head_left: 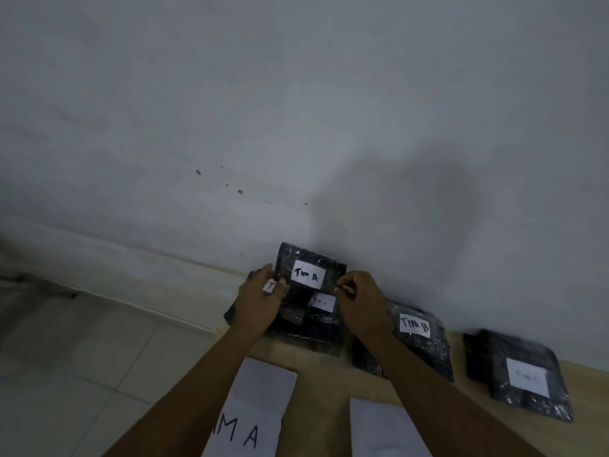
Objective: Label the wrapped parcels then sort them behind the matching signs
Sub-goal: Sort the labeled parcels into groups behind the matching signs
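Slippage is your main risk, judging by the head view, the only one here. You hold the top parcel point(334, 262) upright at the far side of the table point(586, 380), close to the wall point(296, 110), with its "Tim A" label point(308, 274) facing you. Your left hand point(260, 300) has its fingers curled on the parcel's left edge. Your right hand point(361, 298) pinches the right edge between thumb and fingertips. Both grips sit on glossy wrap and only at the edges, so the top parcel can slide out or twist as you lower it.

Under it lies the pile point(316, 334) of dark parcels, one showing a smaller label point(323, 301) that also reads "Tim A". The pile sits on the far side of the TIM A sign point(253, 413). It looks uneven and seems to lie at the table's left end, beside the drop to the tiled floor point(82, 357). Set down off-centre, the top parcel may tip left off the table. It could also slide right against the Tim B parcel point(428, 351), which would muddle the sorting.

A small white slip point(270, 286) marked "T" shows at your left fingers. I cannot tell whether it is loose or stuck to a parcel beneath. If it is loose, it may drop or cling to the wrong wrap.
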Available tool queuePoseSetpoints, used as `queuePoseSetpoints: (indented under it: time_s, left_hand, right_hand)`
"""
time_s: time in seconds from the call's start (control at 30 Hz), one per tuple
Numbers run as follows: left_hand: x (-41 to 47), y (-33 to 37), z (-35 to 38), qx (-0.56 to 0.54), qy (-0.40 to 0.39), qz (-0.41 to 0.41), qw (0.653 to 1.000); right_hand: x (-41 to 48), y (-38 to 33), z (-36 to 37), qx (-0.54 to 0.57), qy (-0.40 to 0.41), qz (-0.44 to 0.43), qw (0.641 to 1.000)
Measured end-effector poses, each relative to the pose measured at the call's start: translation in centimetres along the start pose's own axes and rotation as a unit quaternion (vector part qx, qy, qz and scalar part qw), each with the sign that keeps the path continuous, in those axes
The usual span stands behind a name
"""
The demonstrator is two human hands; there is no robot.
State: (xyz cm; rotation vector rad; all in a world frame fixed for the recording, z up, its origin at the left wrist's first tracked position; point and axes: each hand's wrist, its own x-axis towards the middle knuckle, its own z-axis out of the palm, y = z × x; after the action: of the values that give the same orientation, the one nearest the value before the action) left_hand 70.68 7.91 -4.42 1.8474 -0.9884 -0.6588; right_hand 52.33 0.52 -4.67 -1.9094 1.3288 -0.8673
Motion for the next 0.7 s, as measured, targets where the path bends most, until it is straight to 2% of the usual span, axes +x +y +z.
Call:
queuePoseSetpoints:
  time_s: [0.1, 0.23, 0.37, 0.6, 0.7]
  left_hand:
    - [0.4, -1.2, 0.3, 0.017, -0.019, 0.035, 0.999]
    - [-0.1, -2.2, 0.2, 0.029, -0.006, 0.063, 0.998]
    - [-1.0, -0.9, 0.2, -0.022, 0.019, 0.052, 0.998]
    - [-2.4, 0.1, 0.0, -0.045, 0.017, 0.039, 0.998]
    - [-2.6, 0.3, -0.1, -0.041, 0.011, -0.001, 0.999]
  right_hand:
    - [0.4, 0.6, 0.7, -0.026, -0.046, -0.022, 0.998]
    - [-0.2, 0.7, 0.8, -0.032, -0.042, -0.055, 0.997]
    - [-1.2, 1.3, 0.8, -0.008, -0.028, -0.065, 0.997]
    - [-3.0, 1.7, -0.1, 0.027, -0.034, -0.047, 0.998]
    - [-3.6, 1.3, -0.7, 0.023, -0.036, -0.046, 0.998]
